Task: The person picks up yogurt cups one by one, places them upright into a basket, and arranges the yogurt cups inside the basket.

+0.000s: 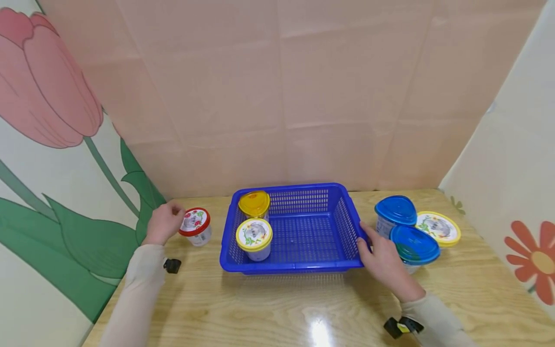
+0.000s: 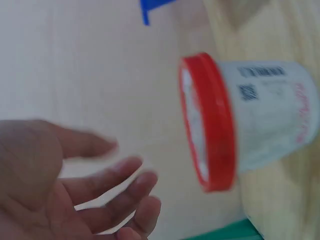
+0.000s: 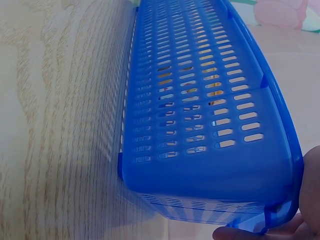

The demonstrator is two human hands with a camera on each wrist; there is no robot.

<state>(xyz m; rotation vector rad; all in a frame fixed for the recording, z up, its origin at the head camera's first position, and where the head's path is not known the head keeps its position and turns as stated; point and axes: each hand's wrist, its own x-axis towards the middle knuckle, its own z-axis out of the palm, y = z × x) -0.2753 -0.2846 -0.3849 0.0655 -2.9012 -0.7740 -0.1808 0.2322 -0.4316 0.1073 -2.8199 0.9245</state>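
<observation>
A blue plastic basket (image 1: 299,266) stands on the table, its right rim gripped by my right hand (image 1: 383,260). In the right wrist view, fingers (image 3: 235,233) show on the rim of the basket (image 3: 210,170) near a corner. Inside, at the left, are a yellow-lidded tub (image 1: 254,238) with a printed top and another tub with a plain yellow lid (image 1: 254,203) behind it. Left of the basket a white tub with a red lid (image 1: 197,226) sits upright. Just beside it hovers my left hand (image 1: 164,222), empty, fingers loosely bent; the left wrist view shows a gap to the tub (image 2: 265,110).
Right of my right hand, two tubs with blue lids (image 1: 395,209) and a tub with a yellow-rimmed lid (image 1: 439,228) stand close together. A pinkish covering (image 1: 277,96) hangs behind the wooden table (image 1: 260,308); flower-printed panels (image 1: 511,193) flank it.
</observation>
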